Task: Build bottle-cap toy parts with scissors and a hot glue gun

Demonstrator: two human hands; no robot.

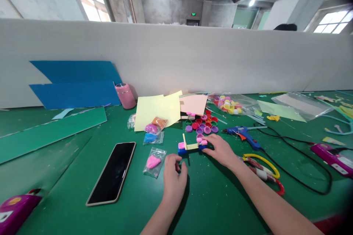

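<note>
A small model with a pale yellow bar, an upright yellow stick, pink tops and blue ends (pixel 192 146) stands on the green table. My right hand (pixel 220 150) has its thumb and fingertips on the right end of the model, around the pink and blue part. My left hand (pixel 175 176) rests just below and left of the model, fingers curled but apart, with nothing in it. Left of that hand lies a small clear bag with pink clay (pixel 153 162). Purple, red and green caps (pixel 204 124) are spread behind the model.
A phone (pixel 113 172) lies at left. A pink cylinder (pixel 125 96) and blue boards (pixel 79 93) stand by the white partition (pixel 171 58). Right are a blue glue gun (pixel 244 135) with a black cord, and scissors or pliers with yellow and red handles (pixel 261 169).
</note>
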